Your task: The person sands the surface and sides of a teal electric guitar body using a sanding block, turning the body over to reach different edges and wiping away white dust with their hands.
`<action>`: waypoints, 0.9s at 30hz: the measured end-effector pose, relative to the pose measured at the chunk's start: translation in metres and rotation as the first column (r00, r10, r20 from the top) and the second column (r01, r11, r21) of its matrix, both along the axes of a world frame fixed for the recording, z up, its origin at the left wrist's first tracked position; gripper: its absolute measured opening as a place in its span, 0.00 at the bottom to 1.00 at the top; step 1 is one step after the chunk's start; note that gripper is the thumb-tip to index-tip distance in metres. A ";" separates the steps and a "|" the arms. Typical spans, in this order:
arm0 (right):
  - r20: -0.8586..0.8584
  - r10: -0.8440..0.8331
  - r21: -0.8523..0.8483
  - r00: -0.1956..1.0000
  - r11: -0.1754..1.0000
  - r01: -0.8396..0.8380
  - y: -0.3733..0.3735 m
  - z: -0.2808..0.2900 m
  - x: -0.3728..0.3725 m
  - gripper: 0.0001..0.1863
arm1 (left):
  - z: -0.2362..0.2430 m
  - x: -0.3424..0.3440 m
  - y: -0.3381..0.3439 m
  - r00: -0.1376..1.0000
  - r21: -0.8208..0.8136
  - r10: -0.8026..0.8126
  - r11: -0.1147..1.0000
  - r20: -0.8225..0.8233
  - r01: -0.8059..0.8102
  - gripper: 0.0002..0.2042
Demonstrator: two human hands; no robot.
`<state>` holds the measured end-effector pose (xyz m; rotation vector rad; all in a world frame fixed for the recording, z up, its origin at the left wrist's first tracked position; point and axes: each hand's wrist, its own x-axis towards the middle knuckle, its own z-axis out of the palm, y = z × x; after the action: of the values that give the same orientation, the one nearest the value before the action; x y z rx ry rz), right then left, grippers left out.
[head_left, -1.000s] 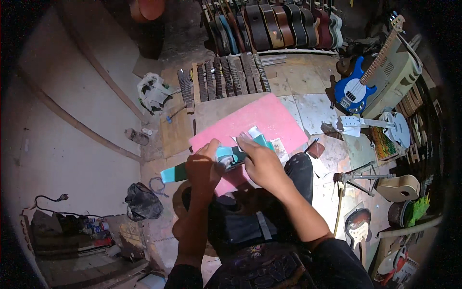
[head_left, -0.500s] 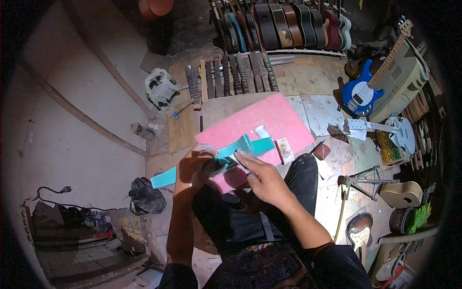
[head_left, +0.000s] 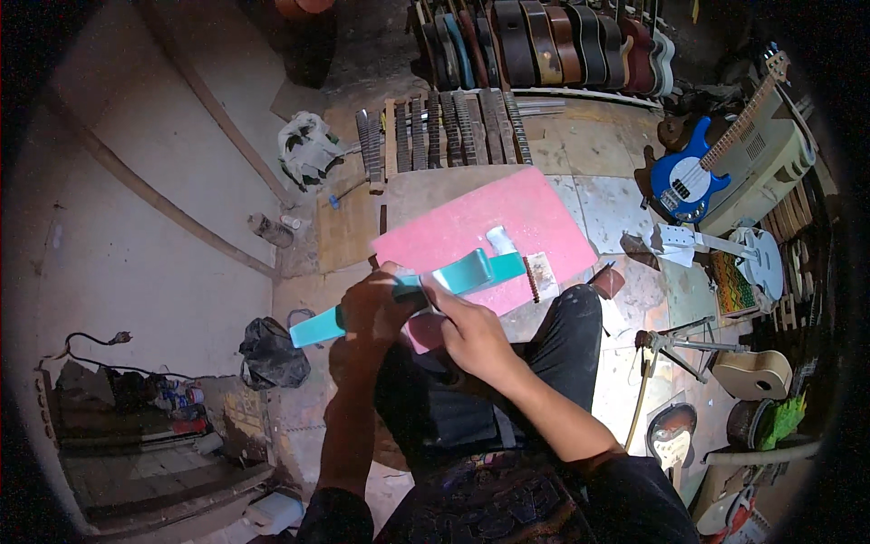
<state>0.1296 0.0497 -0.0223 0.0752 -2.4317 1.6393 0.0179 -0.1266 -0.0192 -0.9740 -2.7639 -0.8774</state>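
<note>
A turquoise guitar body [head_left: 467,272], seen edge-on with a curved horn, stands over my lap and slants up to the right. Wrapped round its middle, my left hand [head_left: 367,306] is closed and in shadow. My right hand [head_left: 478,335] is closed too, its fingers pressed to the near side of the body beside the left one. A small pale piece seems to lie under those fingertips, too hidden to name. Beneath the body lies a pink board [head_left: 453,222], with a crumpled white scrap [head_left: 499,240] on it.
Several fretted necks [head_left: 444,131] lie in a row beyond the board. A blue bass guitar [head_left: 689,177] leans at the far right, with a metal stand [head_left: 675,344] nearer. A black plastic bag [head_left: 272,352] sits at the left by the wall.
My right hand has slid a little left along the body, toward my left hand. The body has turned slightly, and the whole view has shifted a little.
</note>
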 end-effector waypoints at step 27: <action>0.014 -0.132 0.245 0.991 0.962 0.124 0.001 0.002 -0.010 0.34 | 0.009 0.011 0.026 0.929 -0.006 0.097 0.994 -0.356 -0.106 0.09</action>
<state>0.1200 0.0506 -0.0207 -0.0692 -2.5896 1.2923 0.0286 -0.1006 -0.0103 -0.8819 -2.4947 -0.5836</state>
